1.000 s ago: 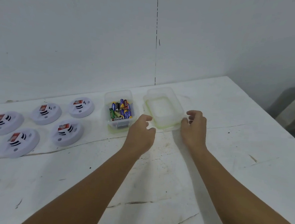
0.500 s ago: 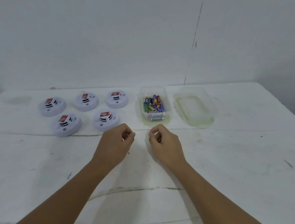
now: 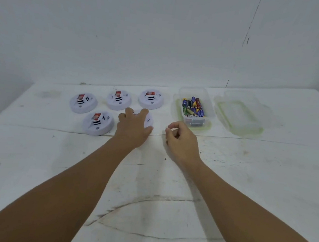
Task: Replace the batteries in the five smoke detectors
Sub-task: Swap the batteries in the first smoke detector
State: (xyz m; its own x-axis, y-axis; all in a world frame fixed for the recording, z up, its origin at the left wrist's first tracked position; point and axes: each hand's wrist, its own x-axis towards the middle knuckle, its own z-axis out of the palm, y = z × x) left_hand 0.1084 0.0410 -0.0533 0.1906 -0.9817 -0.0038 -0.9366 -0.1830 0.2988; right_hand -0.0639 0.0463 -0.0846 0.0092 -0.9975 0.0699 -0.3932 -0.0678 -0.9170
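Observation:
Several white round smoke detectors with red labels lie at the back left of the white table point(image 3: 246, 175). Three form the far row: one on the left point(image 3: 82, 103), one in the middle point(image 3: 119, 100), one on the right point(image 3: 150, 99). Another lies in front point(image 3: 98, 123). My left hand point(image 3: 132, 128) covers the near-right smoke detector point(image 3: 148, 120), fingers spread over its top and thumb on its near rim. My right hand point(image 3: 182, 139) hovers just right of it, loosely curled and holding nothing. A clear plastic box point(image 3: 210, 115) holds several batteries point(image 3: 193, 106).
The box's clear lid point(image 3: 239, 115) with a green seal lies upside down to the right of the box. A white wall rises right behind the table. The table's left edge shows at the far left.
My left hand moved forward onto the near-right smoke detector. The right hand stayed near the middle, loosely curled. The view shifted, so everything sits further right in the picture.

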